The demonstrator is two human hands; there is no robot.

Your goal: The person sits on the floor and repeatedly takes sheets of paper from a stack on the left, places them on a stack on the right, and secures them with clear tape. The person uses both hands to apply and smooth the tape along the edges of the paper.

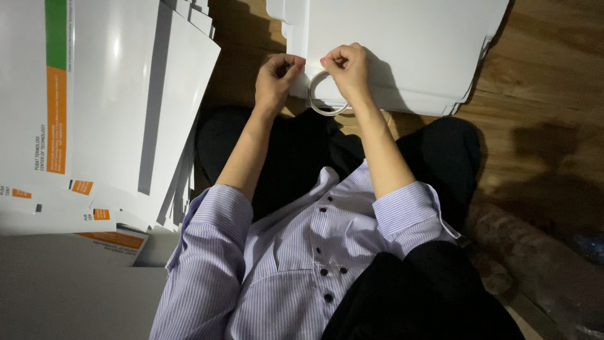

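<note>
1. Your left hand [275, 79] & right hand [346, 69] sit close together, fingers curled; both pinch at a roll of clear tape [324, 94] hanging just under the right hand, its end pulled twd the left thumb.
2. Roll is btwn the hands, at the near edge of a stack of white card sheets [409, 44] lying just beyond them.
3. Well left of your left hand: a fanned pile of white printed sheets [119, 107] w/ orange & green bands.
4. Surface under it all is a worn wooden floor [547, 69]; room is dim, shadow to the right.
</note>
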